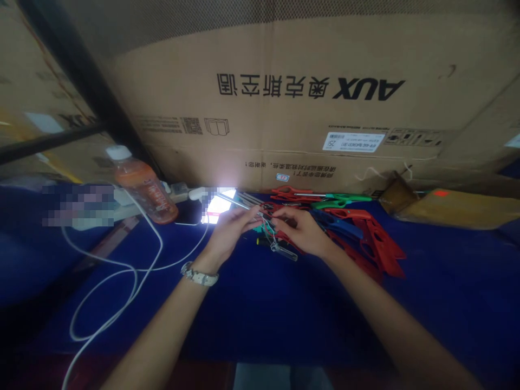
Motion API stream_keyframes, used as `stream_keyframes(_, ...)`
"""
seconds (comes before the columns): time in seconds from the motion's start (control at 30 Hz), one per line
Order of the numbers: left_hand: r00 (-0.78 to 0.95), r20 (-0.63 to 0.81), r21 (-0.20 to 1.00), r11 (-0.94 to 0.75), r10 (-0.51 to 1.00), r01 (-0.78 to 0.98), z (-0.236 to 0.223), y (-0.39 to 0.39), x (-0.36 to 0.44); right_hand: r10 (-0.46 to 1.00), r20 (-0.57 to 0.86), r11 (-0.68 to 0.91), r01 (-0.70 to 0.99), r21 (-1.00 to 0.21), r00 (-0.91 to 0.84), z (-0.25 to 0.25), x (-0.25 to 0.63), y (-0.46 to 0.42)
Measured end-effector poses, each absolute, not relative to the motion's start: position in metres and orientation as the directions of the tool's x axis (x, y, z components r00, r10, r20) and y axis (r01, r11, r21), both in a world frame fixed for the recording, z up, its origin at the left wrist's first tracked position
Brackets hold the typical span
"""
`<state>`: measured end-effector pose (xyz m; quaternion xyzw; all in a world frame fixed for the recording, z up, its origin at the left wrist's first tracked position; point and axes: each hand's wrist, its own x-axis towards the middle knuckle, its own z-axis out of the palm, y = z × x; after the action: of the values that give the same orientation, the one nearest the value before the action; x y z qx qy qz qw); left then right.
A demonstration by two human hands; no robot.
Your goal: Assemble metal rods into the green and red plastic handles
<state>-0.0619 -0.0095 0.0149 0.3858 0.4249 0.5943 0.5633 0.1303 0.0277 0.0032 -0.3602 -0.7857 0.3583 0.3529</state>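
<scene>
My left hand (228,234), with a watch (200,275) on its wrist, is closed on a thin metal tube (234,201) that slants up and left. Close beside it, my right hand (303,232) is pinched shut; the small part at its fingertips is too blurred to name. Thin wires (268,227) hang between the hands, and below them is a small clear plastic piece (286,251). Behind and right of my hands lie several long-nosed lighters or their casings: a red one (376,244), a green one (339,201) and a blue one (337,223).
An orange drink bottle (144,187) leans at the left. A white cable (136,276) loops over the blue table cover (260,319). A bright screen (219,206) glows behind my left hand. A large cardboard box (276,49) walls off the back; a yellowish packet (463,210) lies right.
</scene>
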Motion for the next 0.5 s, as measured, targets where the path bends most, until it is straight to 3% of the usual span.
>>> stream_keyframes(0.27, -0.054, -0.012, 0.955, -0.004, 0.998, -0.296, 0.0163, -0.0114, -0.0651, 0.856, 0.217, 0.374, 0.272, -0.887, -0.469, 0.0078, 0.1277, 0.0208)
stream_keyframes(0.5, -0.033, -0.033, 0.972, 0.024, 0.999, -0.236, 0.018, -0.0136, -0.0666, 0.874, 0.288, 0.434, 0.363, -0.825, -0.392, 0.0078, 0.1256, 0.021)
